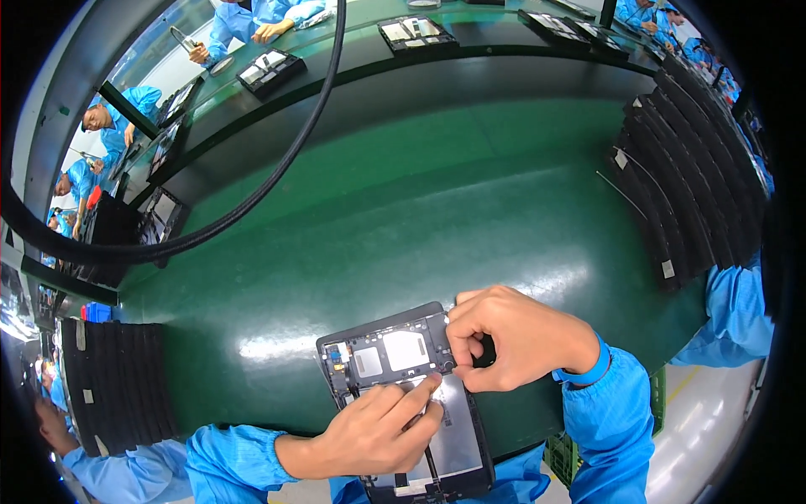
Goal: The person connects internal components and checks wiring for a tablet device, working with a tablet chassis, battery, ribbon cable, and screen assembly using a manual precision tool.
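At the lower centre of the frame, a flat, rectangular opened device with rounded black corners is set at a slant, its lower end reaching past the edge of the green table. Its upper part is fitted with matte black framing and pale, smooth metal plates; below these, a glossy grey panel is crossed by a narrow dark strip. The left hand is laid over the device's left side, its fingers loosely bent and the index finger stretched to the middle of the device; whether anything is gripped beneath it cannot be told. By the right hand the device's upper right edge is met, thumb and index finger curved into a ring with their tips close together; whether a small part is pinched there cannot be made out. Wrinkled blue fabric sleeves are worn, and a smooth blue band is wrapped around the right wrist. Ridged black stacks are placed at the lower left and upper right. Across the upper left, a thick black cable is hung in a broad curve.
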Tool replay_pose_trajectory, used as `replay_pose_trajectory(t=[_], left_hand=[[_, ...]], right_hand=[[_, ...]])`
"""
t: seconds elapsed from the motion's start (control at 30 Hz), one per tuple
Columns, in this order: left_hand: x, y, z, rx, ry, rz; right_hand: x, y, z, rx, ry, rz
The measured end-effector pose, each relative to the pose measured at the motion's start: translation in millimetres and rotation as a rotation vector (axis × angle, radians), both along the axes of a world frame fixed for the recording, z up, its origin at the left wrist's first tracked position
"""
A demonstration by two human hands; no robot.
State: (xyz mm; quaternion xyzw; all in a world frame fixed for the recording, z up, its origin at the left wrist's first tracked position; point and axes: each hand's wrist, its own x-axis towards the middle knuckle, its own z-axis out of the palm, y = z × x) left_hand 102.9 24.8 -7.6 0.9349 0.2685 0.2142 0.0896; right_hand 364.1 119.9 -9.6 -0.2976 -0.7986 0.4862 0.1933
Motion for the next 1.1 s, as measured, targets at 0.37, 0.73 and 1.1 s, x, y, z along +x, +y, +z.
replay_pose_trajectory(t=[0.37,0.73,1.1], left_hand=[[5,2,0,-0.068,-0.014,-0.033],[5,-6,-12,0.153,0.054,0.106],[9,-4,-8,0.166,0.065,0.134]], right_hand=[[5,2,-1,-0.055,0.023,0.007],[-23,-6,-15,0.105,0.126,-0.202],[-29,-9,-22,0.131,0.212,-0.245]])
